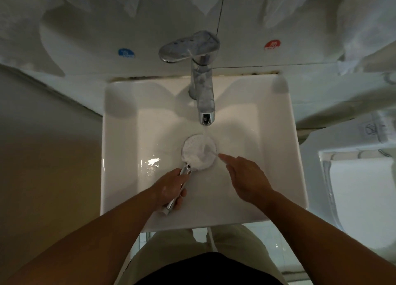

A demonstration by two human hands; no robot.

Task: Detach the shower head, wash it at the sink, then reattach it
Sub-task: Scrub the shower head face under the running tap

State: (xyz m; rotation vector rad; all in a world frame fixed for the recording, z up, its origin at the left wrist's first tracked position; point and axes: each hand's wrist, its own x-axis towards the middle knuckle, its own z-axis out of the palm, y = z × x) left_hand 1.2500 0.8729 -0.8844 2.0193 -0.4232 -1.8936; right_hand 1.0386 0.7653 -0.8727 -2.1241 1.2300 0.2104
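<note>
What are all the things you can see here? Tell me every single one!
sink: one, white, in the middle
tap: one, shiny silver, at the back of the sink, water running
shower head: one, white face and silver handle, in the sink under the tap's water
blue sticker: one, blue, on the wall left of the tap
red sticker: one, red, on the wall right of the tap
left hand: one, grips the shower head's handle
right hand: one, forefinger stretched to the shower head's rim
</note>
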